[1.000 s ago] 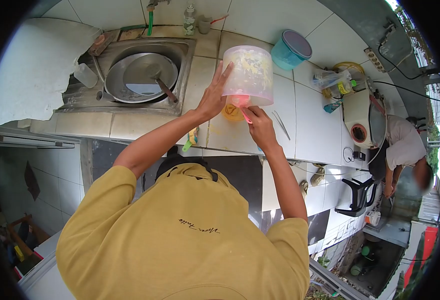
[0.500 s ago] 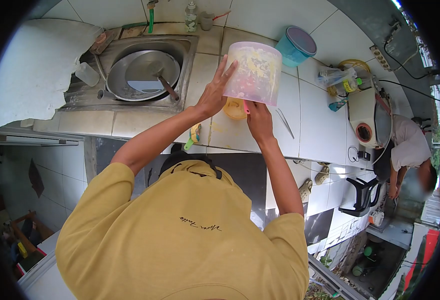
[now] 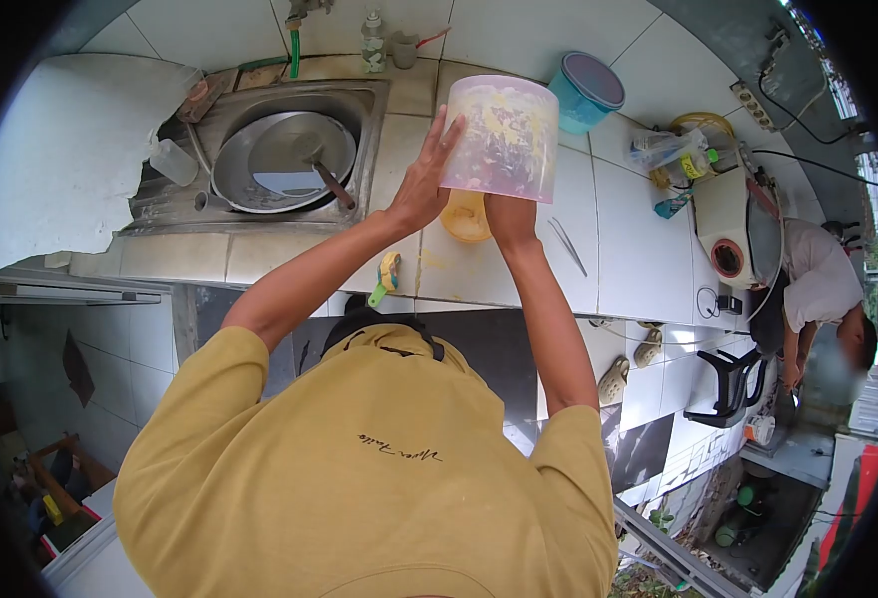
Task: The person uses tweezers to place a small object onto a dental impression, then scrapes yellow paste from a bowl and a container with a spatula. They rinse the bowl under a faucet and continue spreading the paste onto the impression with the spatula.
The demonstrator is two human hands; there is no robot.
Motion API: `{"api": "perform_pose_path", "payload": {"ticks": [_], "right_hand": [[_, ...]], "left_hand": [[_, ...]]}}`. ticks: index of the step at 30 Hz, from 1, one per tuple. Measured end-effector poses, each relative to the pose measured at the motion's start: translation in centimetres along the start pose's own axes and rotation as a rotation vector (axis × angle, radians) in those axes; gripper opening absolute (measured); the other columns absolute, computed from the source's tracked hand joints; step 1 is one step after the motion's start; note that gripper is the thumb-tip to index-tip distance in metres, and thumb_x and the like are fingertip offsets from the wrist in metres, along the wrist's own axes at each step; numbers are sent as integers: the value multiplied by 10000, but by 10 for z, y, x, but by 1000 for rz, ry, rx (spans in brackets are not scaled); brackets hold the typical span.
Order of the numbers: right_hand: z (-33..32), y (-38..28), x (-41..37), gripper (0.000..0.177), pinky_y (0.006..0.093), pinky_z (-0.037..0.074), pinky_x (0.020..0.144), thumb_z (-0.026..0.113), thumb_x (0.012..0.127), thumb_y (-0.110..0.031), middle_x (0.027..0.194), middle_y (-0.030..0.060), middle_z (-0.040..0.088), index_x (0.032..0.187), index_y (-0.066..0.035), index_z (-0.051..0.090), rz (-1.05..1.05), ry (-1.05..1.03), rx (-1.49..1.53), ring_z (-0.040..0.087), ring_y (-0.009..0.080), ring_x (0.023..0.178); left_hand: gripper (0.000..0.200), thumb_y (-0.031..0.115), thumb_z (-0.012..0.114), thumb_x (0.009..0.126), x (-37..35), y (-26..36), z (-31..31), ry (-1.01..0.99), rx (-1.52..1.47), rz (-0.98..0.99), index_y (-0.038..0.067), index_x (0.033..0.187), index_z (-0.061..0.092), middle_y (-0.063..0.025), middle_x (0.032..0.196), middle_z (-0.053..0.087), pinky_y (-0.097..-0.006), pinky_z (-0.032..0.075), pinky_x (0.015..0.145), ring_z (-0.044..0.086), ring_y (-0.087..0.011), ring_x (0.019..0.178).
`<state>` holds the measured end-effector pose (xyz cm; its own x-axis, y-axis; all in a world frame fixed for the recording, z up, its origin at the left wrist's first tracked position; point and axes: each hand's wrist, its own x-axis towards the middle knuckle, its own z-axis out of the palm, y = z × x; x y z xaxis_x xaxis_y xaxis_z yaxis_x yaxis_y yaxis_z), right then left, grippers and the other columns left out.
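Observation:
A translucent pinkish plastic tub, smeared with pale yellow residue, is held tilted above the counter with its open end downward. My left hand grips its left side, fingers lying along the wall. My right hand reaches up into the opening; its fingers are hidden inside. Half a second ago a pink handle showed in that hand; now the tub covers it. Below sits a yellow-orange bowl with residue in it, partly behind the tub and right hand. Metal tongs lie to the right.
A sink at left contains a large metal pan with a ladle. A green-handled brush lies near the counter's front edge. Behind stands a lidded blue tub; bottles and an appliance are right. Another person bends at far right.
My right hand has pushed farther up into the tub, and the pink handle has gone out of sight. The tub has shifted slightly up and left in view.

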<state>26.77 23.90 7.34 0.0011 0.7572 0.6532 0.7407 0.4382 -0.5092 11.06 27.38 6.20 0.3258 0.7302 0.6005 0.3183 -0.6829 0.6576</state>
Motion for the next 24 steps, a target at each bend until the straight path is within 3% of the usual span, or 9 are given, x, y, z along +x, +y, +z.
{"api": "perform_pose_path", "payload": {"ticks": [3, 4, 6, 9, 13, 17, 22, 24], "right_hand": [[-3, 7, -15, 348, 459, 486, 885, 549, 838, 19, 1172, 204, 582, 1185, 17, 583, -171, -49, -273, 572, 400, 1050], [-7, 6, -24, 348, 459, 486, 885, 549, 838, 19, 1172, 204, 582, 1185, 17, 583, -175, -54, -268, 572, 400, 1050], [-19, 1, -47, 417, 450, 524, 808, 565, 803, 70, 1148, 199, 594, 1206, -30, 593, 13, -296, -315, 606, 376, 992], [-33, -11, -70, 393, 415, 563, 731, 577, 771, 58, 1060, 178, 579, 1157, -12, 603, -57, -317, -265, 620, 372, 902], [-30, 0, -51, 402, 435, 559, 714, 572, 761, 84, 1060, 167, 586, 1147, -21, 609, -48, -182, -370, 632, 352, 874], [-17, 16, -47, 424, 437, 556, 715, 560, 770, 94, 1047, 155, 595, 1175, -25, 603, -32, -281, -384, 637, 329, 872], [-34, -29, -83, 401, 411, 542, 738, 576, 790, 95, 1004, 137, 632, 1158, -52, 638, 22, -291, -188, 649, 316, 873], [-40, -32, -70, 386, 406, 538, 725, 589, 799, 70, 1009, 137, 632, 1162, -51, 638, 37, -278, -179, 652, 318, 854]], "left_hand": [[929, -134, 482, 751, 3, 0, -4, -11, -1, 47, 278, 1525, 175, -204, 1576, 70, -474, 540, 766, 550, -518, 1011], [929, -134, 482, 751, 3, -1, -5, -6, 2, 42, 278, 1525, 175, -204, 1576, 70, -474, 540, 766, 550, -518, 1011], [957, -154, 491, 727, 2, -3, -6, -11, 30, 64, 283, 1522, 186, -200, 1578, 65, -477, 541, 756, 559, -514, 985], [976, -163, 501, 711, -1, -8, -6, -40, 44, 3, 289, 1519, 194, -200, 1578, 62, -478, 542, 762, 564, -507, 992], [993, -169, 509, 700, -4, -6, -4, -52, 20, 10, 297, 1518, 194, -200, 1578, 61, -479, 542, 766, 570, -502, 988], [1000, -167, 518, 698, -3, -5, -3, -53, 37, 7, 302, 1518, 191, -199, 1577, 62, -477, 544, 766, 574, -497, 991], [981, -155, 508, 725, 4, -6, -8, -61, 32, -88, 313, 1521, 175, -217, 1572, 68, -484, 536, 801, 548, -504, 1050], [905, -120, 473, 775, 6, -8, -6, -5, 51, -140, 257, 1530, 149, -242, 1560, 96, -476, 527, 841, 532, -497, 1110]]}}
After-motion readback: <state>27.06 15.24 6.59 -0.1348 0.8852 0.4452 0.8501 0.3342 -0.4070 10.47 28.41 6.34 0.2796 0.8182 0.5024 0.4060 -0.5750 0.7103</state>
